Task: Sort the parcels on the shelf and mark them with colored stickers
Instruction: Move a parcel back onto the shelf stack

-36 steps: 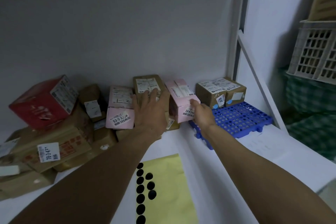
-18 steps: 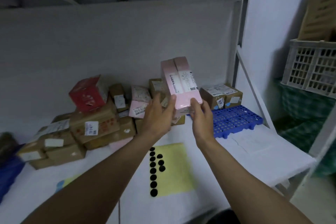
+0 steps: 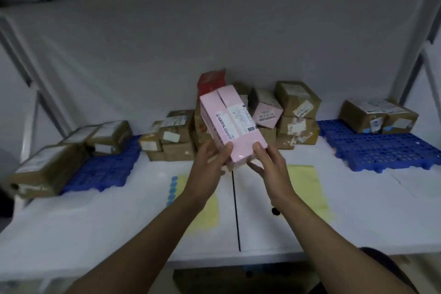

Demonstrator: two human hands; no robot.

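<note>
A long pink parcel [image 3: 229, 122] with a white address label is lifted above the white shelf [image 3: 119, 222], tilted away from me. My left hand [image 3: 210, 164] grips its near left corner, thumb on top. My right hand [image 3: 267, 162] holds the near right corner from below and the side. Behind it a pile of brown parcels [image 3: 296, 114] with a second pink parcel [image 3: 266, 112] and a red one [image 3: 211, 81] stands against the back wall. Two yellow sticker sheets lie on the shelf: one with blue dots [image 3: 207, 210], one partly under my right arm [image 3: 307, 188].
A blue plastic pallet [image 3: 105, 169] on the left carries brown parcels [image 3: 47, 169]. Another blue pallet [image 3: 381, 148] on the right carries two brown boxes [image 3: 377, 114]. More brown boxes [image 3: 171, 136] sit left of the central pile. A dark seam [image 3: 236, 210] splits the shelf top.
Both hands took the pink parcel off the pile and lifted it toward me. My view has pulled back and swung left, so the left pallet and blue-dot sheet now show.
</note>
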